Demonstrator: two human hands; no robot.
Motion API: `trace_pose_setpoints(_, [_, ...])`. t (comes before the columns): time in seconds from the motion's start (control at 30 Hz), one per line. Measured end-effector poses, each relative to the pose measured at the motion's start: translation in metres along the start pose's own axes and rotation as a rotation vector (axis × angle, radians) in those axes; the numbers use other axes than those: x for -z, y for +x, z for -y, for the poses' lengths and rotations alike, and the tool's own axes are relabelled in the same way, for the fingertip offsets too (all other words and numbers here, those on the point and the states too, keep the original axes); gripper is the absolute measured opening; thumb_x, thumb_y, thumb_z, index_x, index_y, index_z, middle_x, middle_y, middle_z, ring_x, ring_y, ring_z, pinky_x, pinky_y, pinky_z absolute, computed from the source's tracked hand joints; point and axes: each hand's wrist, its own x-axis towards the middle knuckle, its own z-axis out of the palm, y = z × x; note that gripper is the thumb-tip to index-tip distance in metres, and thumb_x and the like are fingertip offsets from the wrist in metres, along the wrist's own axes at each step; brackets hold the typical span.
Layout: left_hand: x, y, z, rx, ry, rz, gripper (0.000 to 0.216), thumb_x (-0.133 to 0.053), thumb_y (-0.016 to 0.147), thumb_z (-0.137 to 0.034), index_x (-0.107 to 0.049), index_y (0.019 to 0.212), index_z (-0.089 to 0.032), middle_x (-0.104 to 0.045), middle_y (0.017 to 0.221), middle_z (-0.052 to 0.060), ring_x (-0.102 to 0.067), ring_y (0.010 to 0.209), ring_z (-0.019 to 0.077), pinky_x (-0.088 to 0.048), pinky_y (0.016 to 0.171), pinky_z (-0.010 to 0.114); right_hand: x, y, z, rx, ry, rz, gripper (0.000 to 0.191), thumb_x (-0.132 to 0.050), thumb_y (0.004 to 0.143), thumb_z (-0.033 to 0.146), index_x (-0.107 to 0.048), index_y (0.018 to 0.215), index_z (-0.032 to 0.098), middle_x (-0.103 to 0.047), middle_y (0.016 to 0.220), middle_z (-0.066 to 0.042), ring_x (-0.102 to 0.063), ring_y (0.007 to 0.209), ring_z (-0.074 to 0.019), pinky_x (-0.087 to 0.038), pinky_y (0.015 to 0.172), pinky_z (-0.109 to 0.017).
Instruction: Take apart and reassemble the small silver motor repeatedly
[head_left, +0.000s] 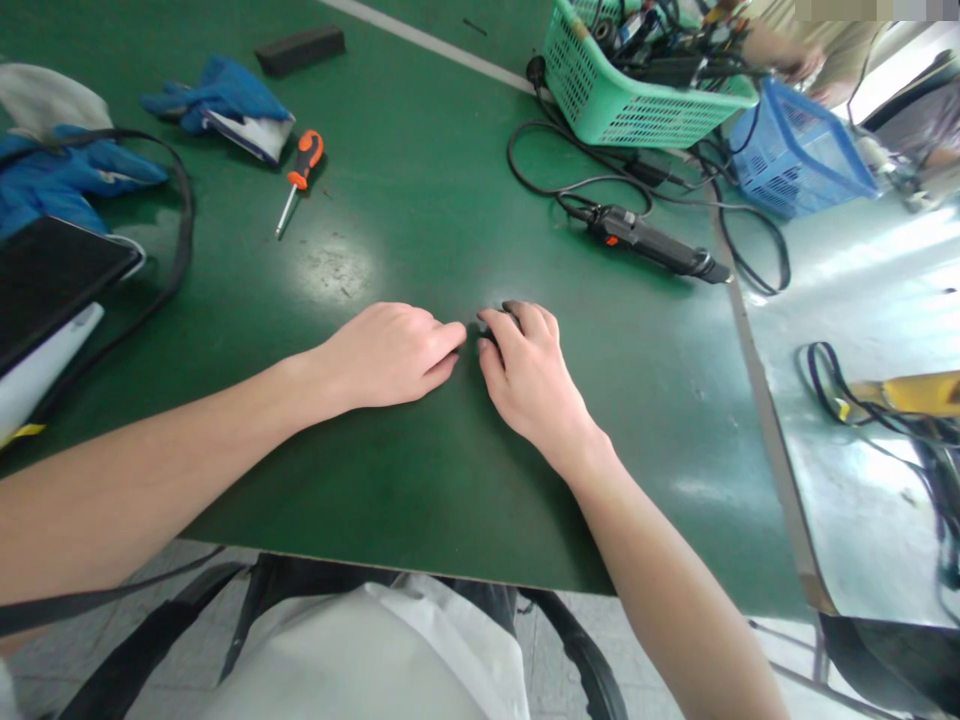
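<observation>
Both my hands rest on the green table (420,200) near its middle, fingertips almost meeting. My left hand (390,352) lies knuckles up with its fingers curled together and pointing right. My right hand (529,372) is curled over a small dark object (489,334), of which only a sliver shows between the two hands. I cannot make out what that object is.
An orange-handled screwdriver (298,172) and blue gloves (217,98) lie at the back left, beside a black cable (180,230) and a dark flat device (52,275). A black power tool (652,243) with its cord, a green basket (637,85) and a blue basket (799,150) sit at the back right.
</observation>
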Motion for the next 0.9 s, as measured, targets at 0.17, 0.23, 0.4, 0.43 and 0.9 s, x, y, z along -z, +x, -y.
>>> trace_pose_setpoints(0.17, [0.000, 0.001, -0.001, 0.009, 0.004, 0.007, 0.027, -0.047, 0.101, -0.031, -0.070, 0.096, -0.016, -0.071, 0.076, 0.007, -0.068, 0.068, 0.0219, -0.044, 0.061, 0.031, -0.004, 0.000, -0.003, 0.004, -0.009, -0.014, 0.038, -0.044, 0.103, 0.026, -0.062, 0.134, 0.015, -0.056, 0.137, -0.022, -0.047, 0.135, -0.0366, -0.042, 0.114, -0.061])
trace_pose_setpoints(0.23, [0.000, 0.001, -0.001, 0.014, 0.005, 0.002, 0.028, -0.046, 0.101, -0.031, -0.069, 0.095, -0.017, -0.070, 0.075, 0.006, -0.067, 0.067, 0.0220, -0.044, 0.061, 0.032, -0.005, 0.000, -0.003, -0.007, -0.008, -0.019, 0.039, -0.042, 0.104, 0.027, -0.062, 0.135, 0.014, -0.056, 0.138, -0.023, -0.045, 0.137, -0.0373, -0.041, 0.116, -0.060])
trace_pose_setpoints(0.4, [0.000, 0.001, -0.001, 0.027, -0.007, -0.003, 0.026, -0.047, 0.100, -0.031, -0.069, 0.096, -0.017, -0.070, 0.075, 0.006, -0.067, 0.068, 0.0223, -0.044, 0.061, 0.032, -0.002, 0.000, -0.003, -0.014, 0.017, -0.023, 0.040, -0.040, 0.105, 0.029, -0.061, 0.137, 0.018, -0.056, 0.142, -0.021, -0.044, 0.142, -0.0381, -0.041, 0.116, -0.064])
trace_pose_setpoints(0.43, [0.000, 0.001, -0.001, 0.028, -0.011, -0.003, 0.026, -0.047, 0.100, -0.031, -0.069, 0.096, -0.017, -0.070, 0.075, 0.006, -0.067, 0.068, 0.0223, -0.044, 0.062, 0.032, 0.000, 0.000, -0.003, -0.004, 0.027, -0.013, 0.041, -0.041, 0.105, 0.030, -0.060, 0.139, 0.018, -0.055, 0.144, -0.020, -0.043, 0.143, -0.0378, -0.040, 0.116, -0.063])
trace_pose_setpoints(0.9, [0.000, 0.001, -0.001, 0.036, -0.017, 0.040, 0.031, -0.044, 0.100, -0.032, -0.071, 0.100, -0.017, -0.073, 0.081, 0.008, -0.070, 0.073, 0.0243, -0.049, 0.066, 0.034, 0.044, -0.004, -0.033, 0.182, -0.016, -0.025, 0.019, -0.067, 0.095, 0.037, -0.072, 0.103, 0.021, -0.063, 0.103, -0.010, -0.057, 0.101, -0.0288, -0.053, 0.092, -0.045])
